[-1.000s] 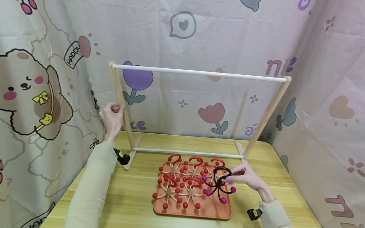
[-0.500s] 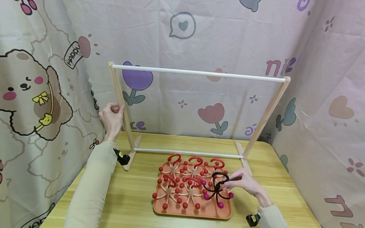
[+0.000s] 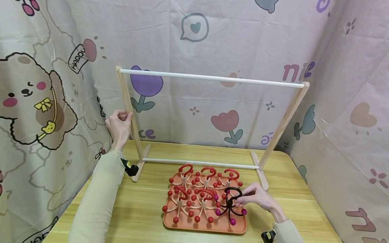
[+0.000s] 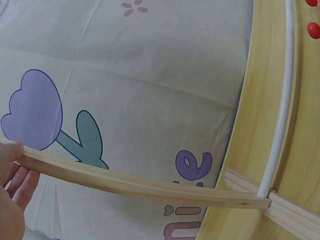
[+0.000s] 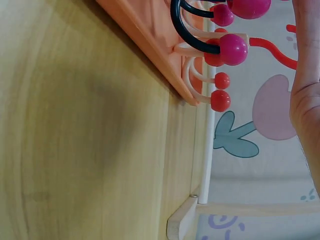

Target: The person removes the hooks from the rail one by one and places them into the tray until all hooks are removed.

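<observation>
My left hand [image 3: 119, 125] pinches the left wooden post of a rack [image 3: 209, 78] between thumb and fingers; the left wrist view shows the same grip on the post [image 4: 125, 182]. With my right hand [image 3: 258, 198] I pinch a black multi-armed hook hanger [image 3: 230, 204] tipped with magenta balls, near its stem. It is upright over the front right part of an orange tray [image 3: 182, 226]; whether it touches the tray I cannot tell. Several pale hangers with red hooks and red balls [image 3: 204, 204] stand in that tray. In the right wrist view, magenta balls [image 5: 233, 49] show beside the hand.
The rack has a white top bar and a lower white bar [image 3: 200, 163] close behind the tray. Its right foot [image 3: 260, 173] lies on the wooden table [image 3: 136, 209] near my right hand. Printed cloth [image 3: 194, 50] encloses the table at the back and sides.
The black hanger has come down and slightly left toward the tray's front right, carried by my right hand. My left hand has stayed on the post.
</observation>
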A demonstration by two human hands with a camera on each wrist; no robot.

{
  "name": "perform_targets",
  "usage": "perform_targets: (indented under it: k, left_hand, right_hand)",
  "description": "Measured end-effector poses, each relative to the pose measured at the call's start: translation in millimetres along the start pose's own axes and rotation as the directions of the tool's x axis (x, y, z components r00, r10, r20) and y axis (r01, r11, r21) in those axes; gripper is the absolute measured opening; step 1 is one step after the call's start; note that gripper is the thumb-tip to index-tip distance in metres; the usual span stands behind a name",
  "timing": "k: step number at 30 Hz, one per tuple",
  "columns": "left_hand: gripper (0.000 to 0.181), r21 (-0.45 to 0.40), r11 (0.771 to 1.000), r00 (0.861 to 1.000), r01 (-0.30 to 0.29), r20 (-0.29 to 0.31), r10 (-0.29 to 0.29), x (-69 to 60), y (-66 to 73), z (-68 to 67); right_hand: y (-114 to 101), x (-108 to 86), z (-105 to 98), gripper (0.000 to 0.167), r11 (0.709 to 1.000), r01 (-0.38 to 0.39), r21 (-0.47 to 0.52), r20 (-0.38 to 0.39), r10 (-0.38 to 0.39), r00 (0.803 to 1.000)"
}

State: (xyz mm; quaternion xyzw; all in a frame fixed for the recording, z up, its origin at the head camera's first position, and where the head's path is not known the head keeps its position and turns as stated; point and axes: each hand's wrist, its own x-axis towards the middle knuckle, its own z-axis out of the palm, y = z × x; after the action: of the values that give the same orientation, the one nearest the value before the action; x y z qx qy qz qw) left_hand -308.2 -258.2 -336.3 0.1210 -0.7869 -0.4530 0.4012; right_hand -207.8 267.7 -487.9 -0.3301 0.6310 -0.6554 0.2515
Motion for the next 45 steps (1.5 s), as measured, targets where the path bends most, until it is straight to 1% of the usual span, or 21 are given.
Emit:
perform_targets:
  k: [9,16,26,35,45]
  left_hand:
    - [0.028,-0.016,1.000,1.000,-0.011,-0.006,0.011,0.4,0.1,0.0]
    - [0.028,-0.014,1.000,1.000,-0.011,0.003,0.011,-0.3,-0.5,0.0]
    - [0.029,-0.017,1.000,1.000,-0.013,0.004,0.013,-1.0,0.0,-0.7]
    - [0.028,-0.013,1.000,1.000,-0.006,0.002,0.006,-1.3,1.1,-0.9]
    - [0.028,-0.018,1.000,1.000,-0.015,-0.002,0.015,-0.5,0.2,-0.5]
  right_hand:
    - [6,0.1,3,0.024,1.000,0.006,-0.023,0.002,-0.006,1.000]
    - [11,-1.3,2,0.024,0.999,-0.016,-0.030,-0.015,0.015,1.000]
    - [12,-1.9,2,0.026,1.000,-0.023,0.006,-0.001,0.023,1.000]
    - [14,-1.3,2,0.026,1.000,-0.010,0.008,0.007,0.010,1.000]
    - [15,-1.6,2,0.028,0.999,-0.008,0.033,0.010,0.007,1.000]
